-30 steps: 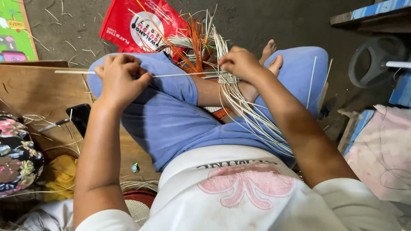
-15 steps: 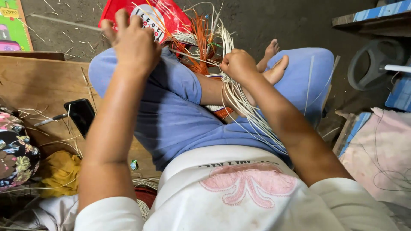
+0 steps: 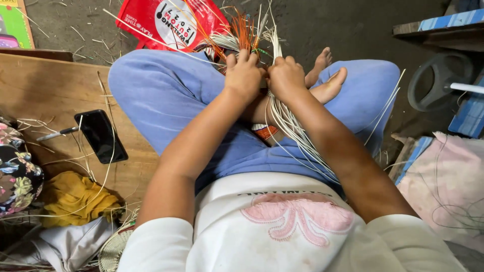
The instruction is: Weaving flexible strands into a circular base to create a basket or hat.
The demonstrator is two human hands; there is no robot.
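Note:
I sit cross-legged in blue trousers with a woven piece of pale and orange cane strands (image 3: 241, 38) on my lap. My left hand (image 3: 244, 75) and my right hand (image 3: 285, 75) are side by side on it, both closed on the pale strands. A bundle of long pale strands (image 3: 297, 138) runs from under my right hand down across my right thigh. One thin strand (image 3: 151, 36) runs from my left hand up to the left. The woven part under my hands is mostly hidden.
A red plastic bag (image 3: 171, 20) lies on the floor behind the weaving. To my left a wooden board (image 3: 45, 90) carries a black phone (image 3: 103, 136) and a small knife (image 3: 58, 133). Yellow cloth (image 3: 75, 199) and floral fabric (image 3: 15, 174) lie lower left. A pink cloth (image 3: 446, 181) and a black wheel (image 3: 436, 83) sit at the right.
My left hand had pulled a strand out to the left and raised it high; now it has come back down beside my right hand on the weaving.

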